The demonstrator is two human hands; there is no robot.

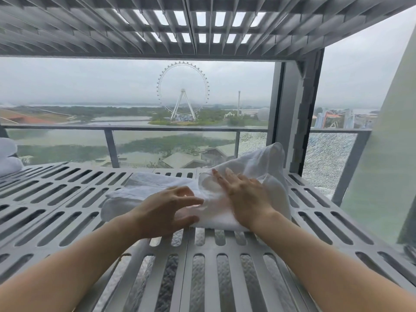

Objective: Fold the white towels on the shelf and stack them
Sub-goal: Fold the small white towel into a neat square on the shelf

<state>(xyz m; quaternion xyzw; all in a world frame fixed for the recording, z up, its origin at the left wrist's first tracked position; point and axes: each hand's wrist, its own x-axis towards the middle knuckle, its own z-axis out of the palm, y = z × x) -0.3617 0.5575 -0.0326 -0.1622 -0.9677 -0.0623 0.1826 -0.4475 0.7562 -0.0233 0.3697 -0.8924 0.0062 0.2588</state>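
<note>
Left hand spread, fingers curled at near edge of rumpled white cloth towel on grey slotted shelf; right hand flat, fingers spread, pressing it.

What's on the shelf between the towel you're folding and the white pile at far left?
Nothing: in the head view, only bare slotted grey shelf lies between the white towel and the white pile.

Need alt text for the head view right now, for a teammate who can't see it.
Both hands, left and right, press flat on a rumpled white towel lying on a grey slatted shelf. More white towels sit at far left; a Ferris wheel shows beyond.
</note>
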